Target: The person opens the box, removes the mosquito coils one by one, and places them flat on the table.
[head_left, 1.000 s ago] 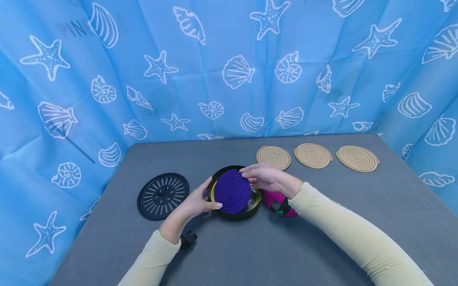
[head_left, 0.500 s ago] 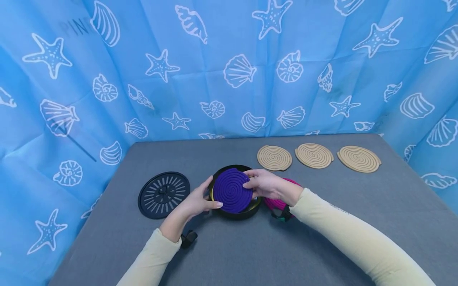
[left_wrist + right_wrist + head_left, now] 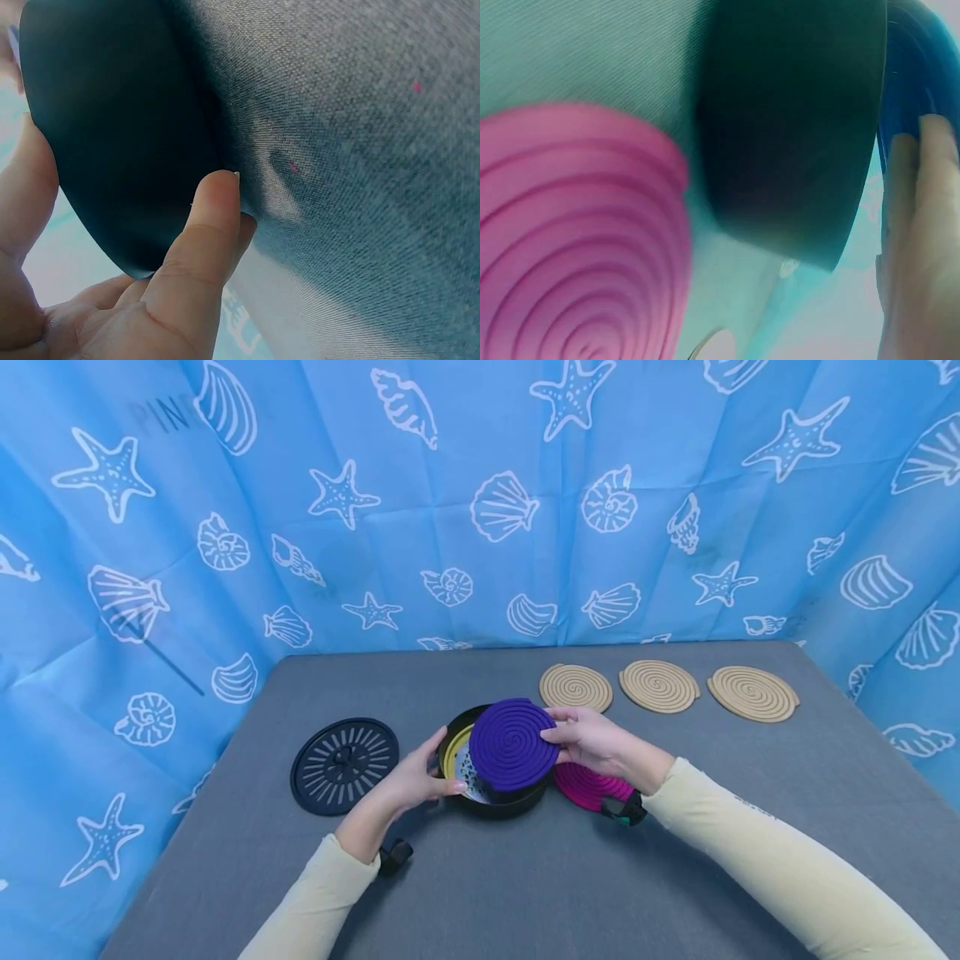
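Note:
My right hand (image 3: 596, 742) pinches the right edge of a purple spiral coaster (image 3: 513, 747), which is tilted over a round black holder (image 3: 491, 812). The coaster covers the holder's right part. Inside the holder show a yellow coaster (image 3: 454, 745) and a pale speckled surface (image 3: 474, 783). With thumb and fingers, my left hand (image 3: 416, 781) grips the holder's left side. The left wrist view shows its fingers around the dark wall (image 3: 112, 135). A pink spiral coaster (image 3: 585, 787) lies right of the holder, partly under my right wrist.
Left of the holder lies a black slotted lid (image 3: 345, 767) on the grey cloth-covered table (image 3: 480, 893). Three tan spiral coasters, the nearest one (image 3: 576, 687) just behind my right hand, line the back right. A blue shell-print curtain (image 3: 420, 510) hangs behind the table.
My right hand has shifted its hold on the purple coaster, then drawn it up and rightward, uncovering the holder's left interior. The left hand stays at the holder's side.

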`<state>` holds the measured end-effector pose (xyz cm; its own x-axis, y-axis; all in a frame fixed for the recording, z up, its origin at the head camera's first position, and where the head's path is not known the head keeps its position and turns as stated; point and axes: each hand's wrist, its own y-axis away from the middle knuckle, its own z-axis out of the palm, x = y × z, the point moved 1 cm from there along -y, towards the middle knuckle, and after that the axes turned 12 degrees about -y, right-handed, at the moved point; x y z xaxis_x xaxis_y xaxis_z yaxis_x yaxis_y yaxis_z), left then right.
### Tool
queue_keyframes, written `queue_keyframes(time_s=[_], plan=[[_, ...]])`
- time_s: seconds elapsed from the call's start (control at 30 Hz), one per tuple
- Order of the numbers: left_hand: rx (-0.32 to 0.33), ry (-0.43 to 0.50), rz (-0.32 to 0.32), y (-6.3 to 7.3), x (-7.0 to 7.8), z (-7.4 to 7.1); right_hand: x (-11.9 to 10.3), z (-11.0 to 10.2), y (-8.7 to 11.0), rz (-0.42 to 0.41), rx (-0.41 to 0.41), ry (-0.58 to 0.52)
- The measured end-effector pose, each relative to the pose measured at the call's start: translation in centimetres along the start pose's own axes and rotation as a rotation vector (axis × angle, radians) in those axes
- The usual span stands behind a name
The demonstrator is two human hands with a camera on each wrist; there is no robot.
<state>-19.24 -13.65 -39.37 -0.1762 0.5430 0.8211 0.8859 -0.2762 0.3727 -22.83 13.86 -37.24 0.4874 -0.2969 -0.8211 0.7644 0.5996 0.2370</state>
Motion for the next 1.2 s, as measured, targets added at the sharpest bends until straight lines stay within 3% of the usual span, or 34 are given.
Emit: queue_keyframes(time_s=[0.27, 0.57, 1.0, 1.2], plan=[[0.009, -0.014, -0.011, -0.4, 0.2, 0.0, -0.9, -1.9, 2.2, -0.06, -0.026, -0.016], [0.009, -0.009, 0.003, -0.5, 0.2, 0.0, -1.9, -4.1, 4.8, -0.105, 0.029, 0.008], [0.023, -0.022, -0.009, -0.2, -0.1, 0.2, -3.7, -7.7, 8.1, -0.181, -0.144, -0.071], [0.023, -0.035, -0.004, 0.0, 0.0, 0.2, -4.5, -9.1, 9.1, -0.18, -0.156, -0.046]])
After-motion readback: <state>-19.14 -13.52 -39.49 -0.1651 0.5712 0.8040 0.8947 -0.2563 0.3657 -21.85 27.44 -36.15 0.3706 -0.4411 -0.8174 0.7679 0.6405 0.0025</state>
